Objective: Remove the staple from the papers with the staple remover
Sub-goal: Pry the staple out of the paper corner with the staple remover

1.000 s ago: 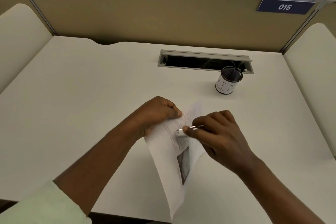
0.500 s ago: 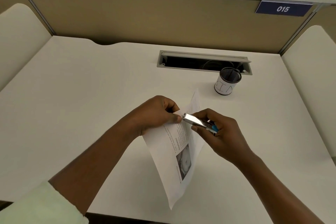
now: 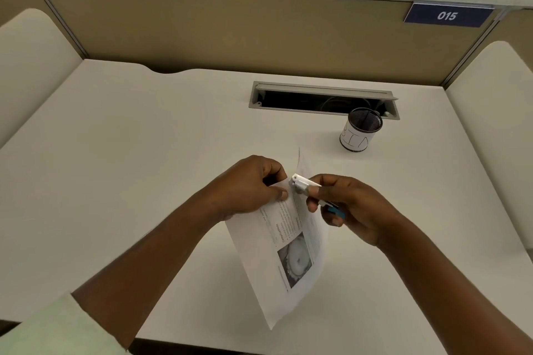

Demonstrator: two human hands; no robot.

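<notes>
Desk (image 3: 144,167): bare work surface under both hands.
Papers (image 3: 277,253): lifted off the desk, hanging by their top corner, likely to expose the staple.
Left hand (image 3: 248,184): closed, pinching that corner steady.
Right hand (image 3: 354,207): wrapped around the staple remover (image 3: 305,186), its tip at the pinched corner.
Cup (image 3: 360,130): mesh holder by the cable slot (image 3: 323,98); looks empty.
Staple: too small to see.

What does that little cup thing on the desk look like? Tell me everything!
The cup is a small round pot, the kind that holds pens. Its top part is black mesh and a white paper band with dark hand-drawn marks wraps the lower part. It stands upright on the white desk, just in front of the open cable slot. It looks empty from here. Nothing touches it; both hands are nearer the person.
</notes>
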